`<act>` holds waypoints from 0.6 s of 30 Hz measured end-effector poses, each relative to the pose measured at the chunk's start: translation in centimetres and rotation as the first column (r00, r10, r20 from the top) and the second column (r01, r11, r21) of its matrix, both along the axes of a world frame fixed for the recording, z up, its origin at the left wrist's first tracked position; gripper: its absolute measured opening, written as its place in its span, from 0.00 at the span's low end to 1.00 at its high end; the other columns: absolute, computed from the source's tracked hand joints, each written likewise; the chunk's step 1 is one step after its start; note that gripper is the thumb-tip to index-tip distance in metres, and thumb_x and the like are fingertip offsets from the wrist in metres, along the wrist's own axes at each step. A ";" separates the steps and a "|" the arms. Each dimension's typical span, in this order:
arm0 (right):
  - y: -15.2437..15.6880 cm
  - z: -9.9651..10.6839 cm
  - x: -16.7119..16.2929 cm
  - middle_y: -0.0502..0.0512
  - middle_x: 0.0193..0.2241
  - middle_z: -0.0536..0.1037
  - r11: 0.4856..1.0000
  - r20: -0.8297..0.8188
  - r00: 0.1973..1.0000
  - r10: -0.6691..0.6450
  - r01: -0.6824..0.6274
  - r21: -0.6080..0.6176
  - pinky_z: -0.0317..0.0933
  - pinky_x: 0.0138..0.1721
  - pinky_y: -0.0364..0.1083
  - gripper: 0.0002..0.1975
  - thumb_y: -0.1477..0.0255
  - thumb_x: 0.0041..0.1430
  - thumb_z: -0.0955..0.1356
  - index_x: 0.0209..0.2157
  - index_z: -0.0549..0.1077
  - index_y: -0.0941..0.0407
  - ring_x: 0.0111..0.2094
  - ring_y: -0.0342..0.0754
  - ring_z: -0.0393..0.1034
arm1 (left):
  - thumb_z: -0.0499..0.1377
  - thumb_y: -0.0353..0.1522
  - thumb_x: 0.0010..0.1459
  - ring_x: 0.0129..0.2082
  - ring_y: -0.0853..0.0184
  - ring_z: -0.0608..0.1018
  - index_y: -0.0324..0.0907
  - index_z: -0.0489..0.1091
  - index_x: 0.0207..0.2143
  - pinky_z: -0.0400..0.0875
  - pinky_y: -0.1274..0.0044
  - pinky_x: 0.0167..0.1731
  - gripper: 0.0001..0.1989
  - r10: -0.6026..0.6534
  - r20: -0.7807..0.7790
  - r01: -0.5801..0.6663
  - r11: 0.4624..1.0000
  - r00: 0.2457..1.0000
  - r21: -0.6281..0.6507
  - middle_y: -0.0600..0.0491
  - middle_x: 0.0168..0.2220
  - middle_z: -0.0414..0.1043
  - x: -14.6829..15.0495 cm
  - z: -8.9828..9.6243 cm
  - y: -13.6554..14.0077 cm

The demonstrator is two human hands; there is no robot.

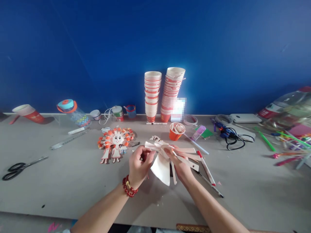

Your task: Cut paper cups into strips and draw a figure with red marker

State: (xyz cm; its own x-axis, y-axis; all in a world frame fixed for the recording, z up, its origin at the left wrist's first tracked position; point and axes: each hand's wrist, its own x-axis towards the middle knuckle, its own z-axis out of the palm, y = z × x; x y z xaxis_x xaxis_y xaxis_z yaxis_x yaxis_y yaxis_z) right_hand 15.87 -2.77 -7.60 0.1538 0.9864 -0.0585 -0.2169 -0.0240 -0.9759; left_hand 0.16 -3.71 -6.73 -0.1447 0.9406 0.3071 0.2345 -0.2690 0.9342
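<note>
Between my hands is a white paper cup cut into strips, its strips spread outward and one wide panel hanging toward me. My right hand is wrapped round its middle, with several strips sticking out past the fingers. My left hand, with red beads at the wrist, is closed in a pinch at a strip on the cut cup's left side; its fingertips are partly hidden. Left of my hands lie finished paper-cup dolls with orange curled strips round their faces. A red-and-white marker and a black pen rest beside my right hand.
Two tall stacks of paper cups, a left stack and a leaning right stack, stand by the blue wall. An orange cup of scraps sits before them. Scissors lie far left; a glue gun and pipe cleaners are right.
</note>
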 end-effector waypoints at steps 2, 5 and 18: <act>0.0 -0.1 0.0 0.54 0.30 0.80 1.000 -0.051 0.999 -0.019 0.017 -0.022 0.67 0.35 0.49 0.13 0.60 0.45 0.75 0.30 0.75 0.53 0.32 0.55 0.74 | 0.63 0.34 0.54 0.20 0.70 0.67 0.44 0.73 0.31 0.64 0.78 0.26 0.03 -0.001 -0.066 0.008 0.994 0.998 0.113 0.58 0.19 0.66 -0.5 -0.1 -0.3; 0.1 -0.4 0.1 0.55 0.30 0.80 0.999 -0.079 0.997 -0.021 0.018 -0.041 0.67 0.35 0.49 0.15 0.60 0.44 0.76 0.31 0.75 0.53 0.32 0.55 0.74 | 0.60 0.31 0.58 0.26 0.67 0.73 0.44 0.72 0.39 0.68 0.76 0.33 0.06 0.002 -0.102 0.029 0.955 0.995 0.294 0.54 0.28 0.72 -1.2 -0.1 -0.5; -0.2 -0.9 0.3 0.53 0.28 0.79 0.994 -0.072 0.993 0.098 -0.101 -0.035 0.67 0.32 0.48 0.12 0.62 0.46 0.76 0.29 0.76 0.54 0.30 0.52 0.72 | 0.58 0.30 0.58 0.41 0.60 0.77 0.47 0.73 0.40 0.58 0.62 0.55 0.08 -0.178 -0.652 0.311 0.946 0.737 0.094 0.53 0.38 0.79 -1.8 2.0 2.4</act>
State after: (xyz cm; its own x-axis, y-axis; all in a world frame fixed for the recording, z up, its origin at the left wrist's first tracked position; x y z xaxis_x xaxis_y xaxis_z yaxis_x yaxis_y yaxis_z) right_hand 16.13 -2.95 -8.47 0.0489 0.9934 -0.1036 -0.2796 -0.0859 -0.9563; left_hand -1.67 -1.27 -4.72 0.3702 0.8319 0.4134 0.6498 -0.5499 0.5248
